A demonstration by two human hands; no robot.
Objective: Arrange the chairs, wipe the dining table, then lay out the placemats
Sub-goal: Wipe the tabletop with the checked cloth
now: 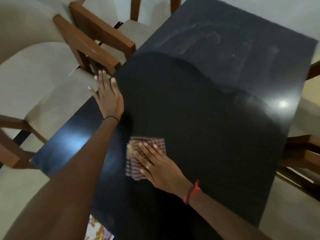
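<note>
The black dining table (207, 118) fills the middle of the view, its glossy top catching a round lamp reflection (283, 103) near the right edge and showing pale smears (199, 38) across the far end. The right hand (155, 165) lies flat on a folded checked cloth (149, 142), fingers straight and spread, pressing it onto the tabletop near the near-left part of the surface; a red thread bracelet (192, 193) circles that wrist. The left hand (108, 96) rests palm down at the table's left edge, fingers straight and holding nothing, its fingertips reaching just over the edge towards the back of a wooden chair (97, 37) with a cream seat, which stands close against the table. A second chair (12, 153) stands further along the same side, and more chairs (301, 156) sit along the right side. A colourful printed sheet (97, 229) peeks out at the bottom (too little shows to say what it is).
</note>
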